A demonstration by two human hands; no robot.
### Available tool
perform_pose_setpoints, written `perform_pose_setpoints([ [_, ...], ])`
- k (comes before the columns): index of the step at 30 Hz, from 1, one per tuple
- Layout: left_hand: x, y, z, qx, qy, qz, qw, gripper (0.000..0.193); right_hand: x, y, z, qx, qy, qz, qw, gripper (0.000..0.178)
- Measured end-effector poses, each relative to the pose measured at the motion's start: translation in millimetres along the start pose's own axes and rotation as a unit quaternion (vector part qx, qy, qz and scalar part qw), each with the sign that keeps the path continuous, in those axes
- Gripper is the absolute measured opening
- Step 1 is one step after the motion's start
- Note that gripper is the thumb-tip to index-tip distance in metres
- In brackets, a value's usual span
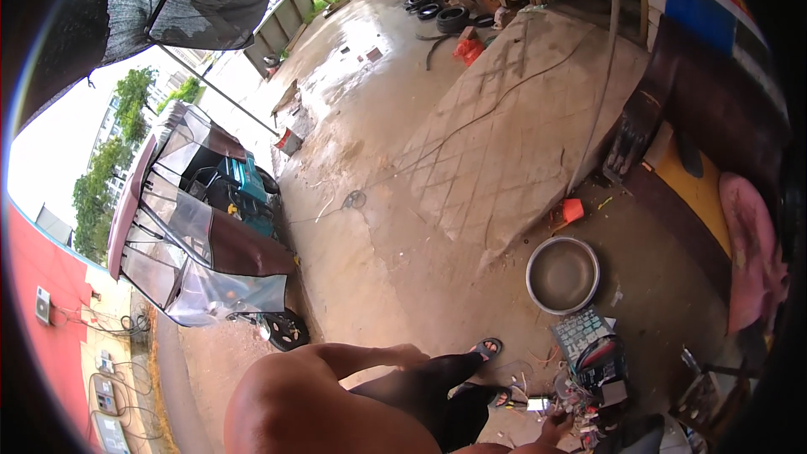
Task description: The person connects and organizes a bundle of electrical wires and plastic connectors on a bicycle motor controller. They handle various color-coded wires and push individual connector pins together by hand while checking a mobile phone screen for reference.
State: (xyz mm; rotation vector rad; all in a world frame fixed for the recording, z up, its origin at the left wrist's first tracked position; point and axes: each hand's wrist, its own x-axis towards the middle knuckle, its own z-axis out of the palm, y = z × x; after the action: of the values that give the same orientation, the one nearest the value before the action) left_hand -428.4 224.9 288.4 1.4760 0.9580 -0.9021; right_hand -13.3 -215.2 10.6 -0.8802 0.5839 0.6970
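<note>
My left arm reaches across my dark trousers, and my left hand (410,356) rests at my knee; its fingers are too small and blended to make out. Low in the view, my right hand (555,429) is at a heap of wires and small electrical parts (580,408). Whether it grips any of them cannot be seen. A small white box-like piece (538,404) lies between my sandalled foot (487,348) and the heap. Just beyond the heap stands a tray of grey parts in rows (582,329), with red and black cables (595,351) beside it.
A round metal basin (563,276) sits past the tray, near a red-orange scoop-like piece (572,210). A covered three-wheeler (210,227) is parked on the left. Tyres (452,18) lie at the back. A pink cloth (750,244) hangs over yellow-and-brown furniture on the right.
</note>
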Motion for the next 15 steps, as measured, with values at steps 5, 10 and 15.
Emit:
perform_pose_setpoints([
  [5,5,-3,15,0.064,0.056,0.050,0.995,0.020,-28,-3,46,0.070,0.123,0.044,0.989,0.029],
  [10,0,-1,23,-0.168,0.084,-0.092,0.978,0.040,-50,-5,69,0.082,0.113,0.091,0.986,0.030],
  [15,-6,25,23,-0.191,0.105,-0.063,0.974,0.043,1,-7,15,0.108,0.119,0.167,0.973,0.025],
])
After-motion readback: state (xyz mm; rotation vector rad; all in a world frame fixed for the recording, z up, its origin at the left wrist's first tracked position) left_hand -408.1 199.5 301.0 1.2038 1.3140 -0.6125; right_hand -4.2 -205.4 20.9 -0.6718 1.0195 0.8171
